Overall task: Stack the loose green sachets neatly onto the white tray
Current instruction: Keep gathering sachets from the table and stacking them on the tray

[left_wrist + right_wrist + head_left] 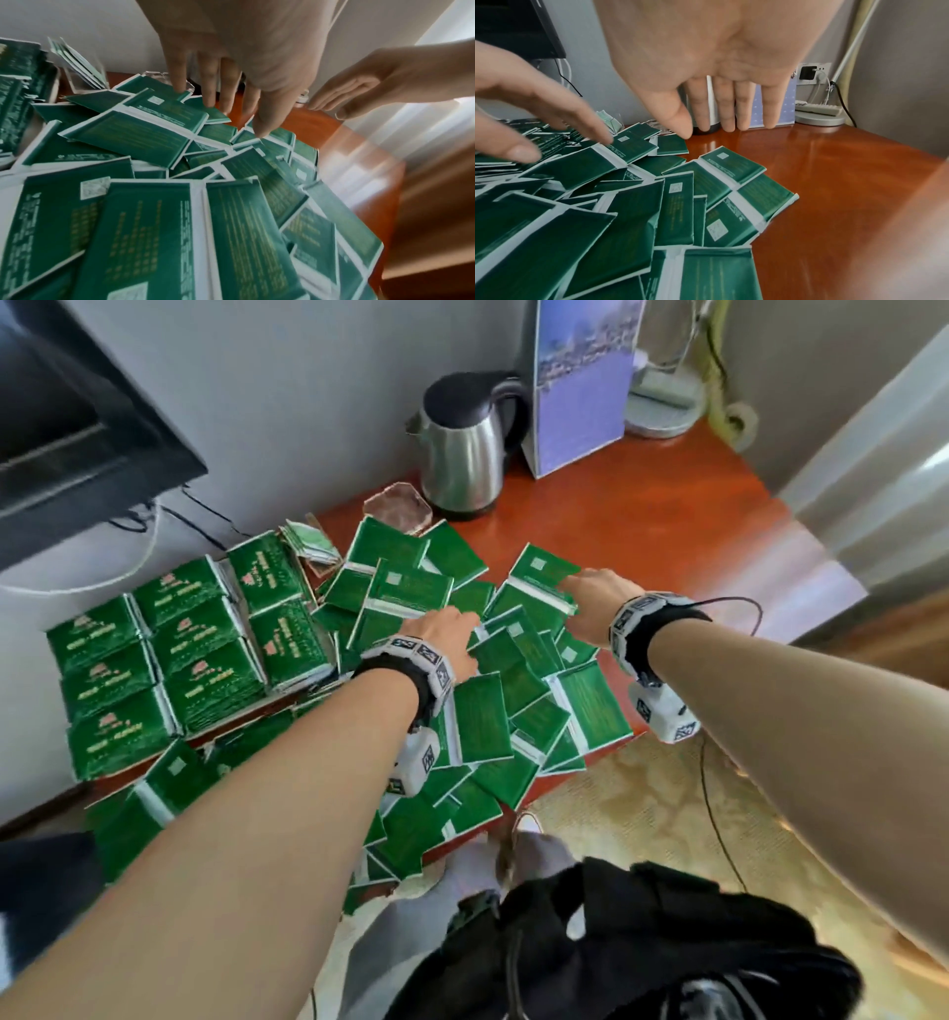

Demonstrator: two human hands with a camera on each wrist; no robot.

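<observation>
The loose green sachets [493,680] lie in a scattered, overlapping heap across the middle of the red-brown table [667,521], some hanging past its near edge. To their left, sachets already squared into stacks [169,649] sit in rows; the white tray under them is almost wholly hidden, so its rim cannot be made out.

The left hand [441,644] hangs over the centre of the heap, fingers straight and slightly fanned, tips touching or just above the top packets, holding nothing. The right hand [595,603] reaches to the heap's far right side, fingers extended side by side and empty; whether it touches a sachet cannot be told.

The step in hand looks like gathering a batch. It would go best by sweeping from both sides toward each other, pressing lightly so the slick packets slide rather than buckle, then turning them the same way up and tapping the edges flush before lifting. Packets overhanging the near edge may fall if nudged. A kettle [462,449] stands behind.
</observation>
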